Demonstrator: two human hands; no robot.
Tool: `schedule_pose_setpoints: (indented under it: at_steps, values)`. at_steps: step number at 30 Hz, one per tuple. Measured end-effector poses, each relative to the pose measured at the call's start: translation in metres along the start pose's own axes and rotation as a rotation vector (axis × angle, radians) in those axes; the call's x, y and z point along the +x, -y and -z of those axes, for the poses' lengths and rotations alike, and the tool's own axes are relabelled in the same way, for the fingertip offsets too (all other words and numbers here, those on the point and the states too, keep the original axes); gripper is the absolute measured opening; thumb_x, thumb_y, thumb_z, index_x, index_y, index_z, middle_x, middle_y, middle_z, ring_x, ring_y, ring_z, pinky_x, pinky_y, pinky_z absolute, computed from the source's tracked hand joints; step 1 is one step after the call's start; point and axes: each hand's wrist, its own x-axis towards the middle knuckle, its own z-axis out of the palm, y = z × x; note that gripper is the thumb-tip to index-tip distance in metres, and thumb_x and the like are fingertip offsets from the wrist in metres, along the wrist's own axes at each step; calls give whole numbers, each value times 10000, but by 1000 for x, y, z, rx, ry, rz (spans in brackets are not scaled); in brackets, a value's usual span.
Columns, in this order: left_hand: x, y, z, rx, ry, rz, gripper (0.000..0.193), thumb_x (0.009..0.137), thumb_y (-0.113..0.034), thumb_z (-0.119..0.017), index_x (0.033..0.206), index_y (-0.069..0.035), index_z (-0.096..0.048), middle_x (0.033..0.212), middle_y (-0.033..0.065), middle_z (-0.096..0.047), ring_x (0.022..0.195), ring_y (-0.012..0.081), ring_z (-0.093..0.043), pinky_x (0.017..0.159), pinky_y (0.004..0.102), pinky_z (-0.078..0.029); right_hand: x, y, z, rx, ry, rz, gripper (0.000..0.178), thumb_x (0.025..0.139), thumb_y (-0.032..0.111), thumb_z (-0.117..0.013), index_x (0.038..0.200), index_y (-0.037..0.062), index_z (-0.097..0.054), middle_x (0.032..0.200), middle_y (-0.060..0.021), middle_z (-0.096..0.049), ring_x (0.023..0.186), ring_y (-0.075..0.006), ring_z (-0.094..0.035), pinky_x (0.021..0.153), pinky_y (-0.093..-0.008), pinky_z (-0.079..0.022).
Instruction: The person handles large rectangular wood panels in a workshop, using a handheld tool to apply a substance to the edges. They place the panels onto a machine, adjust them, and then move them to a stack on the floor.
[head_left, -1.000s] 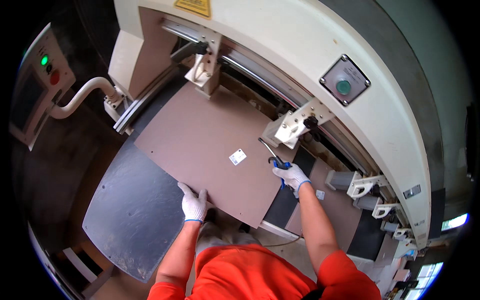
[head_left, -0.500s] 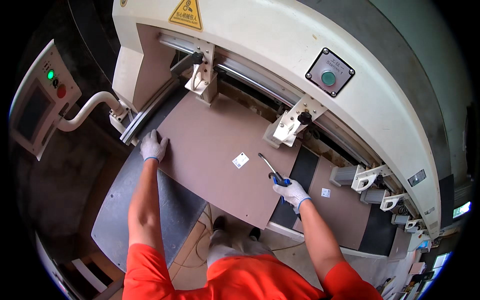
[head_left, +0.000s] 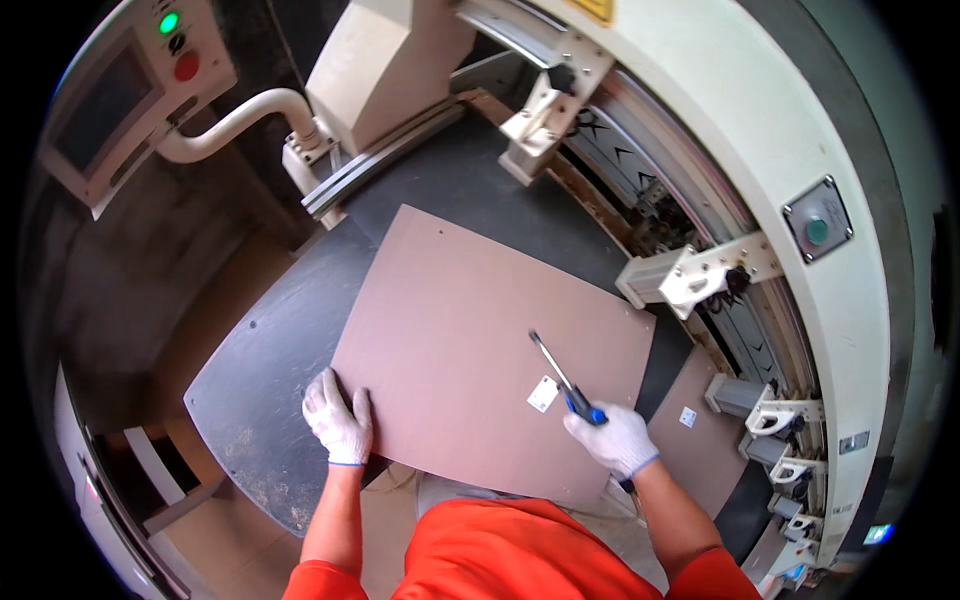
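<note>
A large brown flat panel (head_left: 480,330) lies turned at an angle on the dark machine table, its near edge close to my body. My left hand (head_left: 338,420), in a white glove, rests on its near left corner with the fingers stretched along the left edge and the thumb apart. My gloved right hand (head_left: 615,438) is closed round a blue and black air blow gun (head_left: 580,400), over the panel's right part. The gun's thin metal nozzle points away from me, beside a white label (head_left: 543,394) on the panel.
The dark table (head_left: 270,370) extends left. Along the far side, a white machine frame carries clamp brackets (head_left: 690,280) and a green button (head_left: 817,231). A control panel (head_left: 120,100) hangs at the far left. Another labelled brown panel (head_left: 700,440) lies at the right.
The panel has come away from the far brackets toward me and turned, with both hands moving along. The view has turned toward the left. The air blow gun stays in my right hand.
</note>
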Motion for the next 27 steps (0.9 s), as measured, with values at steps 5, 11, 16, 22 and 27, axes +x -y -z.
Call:
schedule_pose_setpoints:
  at_steps: [5, 11, 16, 22, 27]
  values:
    - [-8, 4, 3, -26, -2, 30, 655, 853, -240, -776, 1413, 29, -570, 1379, 232, -594, 1304, 429, -540, 1150, 564, -369, 98, 103, 19, -122, -32, 129, 524, 970, 577, -551, 978, 105, -779, 937, -217, -749, 964, -445, -708, 867, -529, -560]
    - [-7, 9, 2, -41, 1, 34, 667, 823, -234, -787, 1400, 25, -576, 1382, 235, -593, 1307, 436, -539, 1158, 569, -361, 152, 150, 27, -222, -29, 101, 502, 955, 552, -577, 989, 99, -791, 976, -206, -762, 998, -432, -710, 889, -507, -561]
    - [-5, 6, 5, -70, 13, -35, 698, 804, -310, -807, 1388, 6, -590, 1365, 230, -601, 1308, 455, -533, 1166, 614, -331, 143, 110, 17, 12, 17, 71, 517, 940, 558, -602, 993, 72, -771, 962, -234, -747, 971, -449, -700, 866, -514, -548]
    - [-41, -40, 20, -206, 386, -713, 1023, 675, -917, -625, 1180, -31, -706, 1284, 216, -620, 1260, 438, -553, 1106, 677, -316, 88, -100, -59, 339, -232, -250, 456, 876, 483, -740, 944, 32, -720, 879, -215, -684, 857, -413, -678, 810, -472, -544]
    - [31, -60, 2, -238, 388, -801, 1081, 581, -883, -664, 1239, -27, -708, 1311, 232, -627, 1269, 447, -562, 1095, 707, -333, 56, -150, -80, 980, -265, -376, 221, 871, 238, -834, 909, 71, -694, 814, 27, -585, 715, -95, -564, 640, -304, -484]
